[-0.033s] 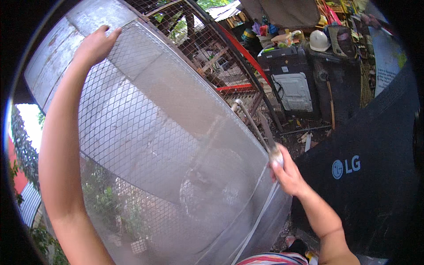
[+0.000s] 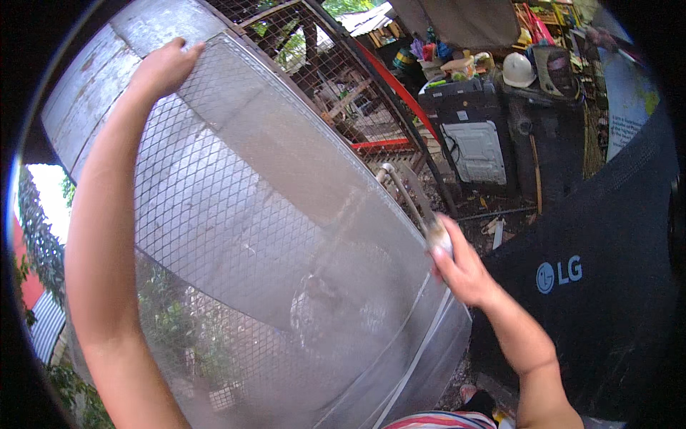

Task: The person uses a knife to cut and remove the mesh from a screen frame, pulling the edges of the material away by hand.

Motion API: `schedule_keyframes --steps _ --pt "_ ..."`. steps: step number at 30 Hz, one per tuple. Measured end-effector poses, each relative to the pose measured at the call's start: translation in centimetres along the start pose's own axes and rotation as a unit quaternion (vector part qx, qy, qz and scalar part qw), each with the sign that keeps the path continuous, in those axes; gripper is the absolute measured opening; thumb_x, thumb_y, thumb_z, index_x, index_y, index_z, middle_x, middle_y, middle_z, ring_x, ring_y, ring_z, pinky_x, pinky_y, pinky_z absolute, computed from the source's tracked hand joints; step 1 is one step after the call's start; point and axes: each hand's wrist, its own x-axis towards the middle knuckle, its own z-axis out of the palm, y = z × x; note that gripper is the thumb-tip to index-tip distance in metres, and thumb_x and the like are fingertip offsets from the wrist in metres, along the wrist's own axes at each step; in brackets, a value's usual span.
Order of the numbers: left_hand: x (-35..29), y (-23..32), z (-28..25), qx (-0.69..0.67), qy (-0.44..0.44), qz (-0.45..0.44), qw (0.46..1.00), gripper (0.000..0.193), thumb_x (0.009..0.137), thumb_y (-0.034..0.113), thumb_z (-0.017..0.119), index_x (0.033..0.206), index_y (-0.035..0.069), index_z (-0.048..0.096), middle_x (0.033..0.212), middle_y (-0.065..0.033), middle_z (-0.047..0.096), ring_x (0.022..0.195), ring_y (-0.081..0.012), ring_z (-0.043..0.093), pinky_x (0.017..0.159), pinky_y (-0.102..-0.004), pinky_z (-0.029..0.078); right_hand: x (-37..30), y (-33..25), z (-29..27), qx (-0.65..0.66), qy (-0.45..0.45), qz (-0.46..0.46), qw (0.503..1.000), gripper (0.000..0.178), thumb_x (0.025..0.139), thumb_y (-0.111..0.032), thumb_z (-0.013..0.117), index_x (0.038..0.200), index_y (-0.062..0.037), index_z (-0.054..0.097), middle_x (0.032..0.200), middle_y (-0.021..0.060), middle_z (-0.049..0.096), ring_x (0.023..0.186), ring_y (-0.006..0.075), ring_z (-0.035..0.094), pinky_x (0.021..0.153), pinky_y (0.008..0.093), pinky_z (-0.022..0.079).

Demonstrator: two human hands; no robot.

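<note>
I hold a large wire-mesh panel [image 2: 236, 214] with a grey metal frame, tilted in front of me. My left hand [image 2: 163, 68] is raised high and grips its top left corner, fingers curled over the frame. My right hand [image 2: 463, 270] is closed on the panel's right edge, where a thin grey metal pipe [image 2: 400, 191] runs up along it. A dusty, cloudy sheet lies behind the mesh, and green plants show through its lower part.
A wire cage with a wooden frame [image 2: 321, 64] and a red bar [image 2: 393, 86] stand behind the panel. A black-and-white appliance [image 2: 475, 143] holds clutter and a white hard hat [image 2: 517, 69]. A large dark panel [image 2: 607, 286] fills the right side.
</note>
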Motion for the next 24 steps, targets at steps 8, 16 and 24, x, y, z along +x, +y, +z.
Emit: schedule_keyframes --steps 8,16,24 --pt "3.2 2.5 -0.2 -0.079 -0.088 0.052 0.992 0.049 0.095 0.043 0.049 0.113 0.0 0.065 0.11 -0.0253 0.065 0.105 -0.0411 0.062 0.093 -0.0467 0.047 22.5 -19.5 -0.7 -0.25 0.077 -0.257 0.93 0.05 0.096 -0.036 0.048 0.133 -0.0029 0.048 0.12 0.0259 0.061 0.112 0.0405 0.059 0.099 0.0466 0.045" --pt "2.1 1.6 -0.6 -0.112 -0.065 0.043 0.991 0.047 0.096 0.043 0.05 0.115 0.002 0.065 0.111 -0.0247 0.065 0.106 -0.0401 0.061 0.093 -0.0466 0.047 25.6 -22.4 1.3 -0.265 0.069 -0.256 0.927 0.057 0.096 -0.04 0.05 0.138 -0.0014 0.046 0.132 0.0241 0.055 0.123 0.0369 0.053 0.105 0.041 0.04" --pt "1.2 1.7 -0.8 -0.107 -0.047 0.029 0.993 0.047 0.096 0.043 0.049 0.117 0.003 0.064 0.113 -0.0235 0.065 0.108 -0.0393 0.061 0.094 -0.046 0.046 25.7 -22.6 1.6 -0.264 0.065 -0.256 0.928 0.057 0.096 -0.039 0.05 0.139 -0.0017 0.045 0.135 0.0232 0.053 0.125 0.0354 0.051 0.105 0.0409 0.039"
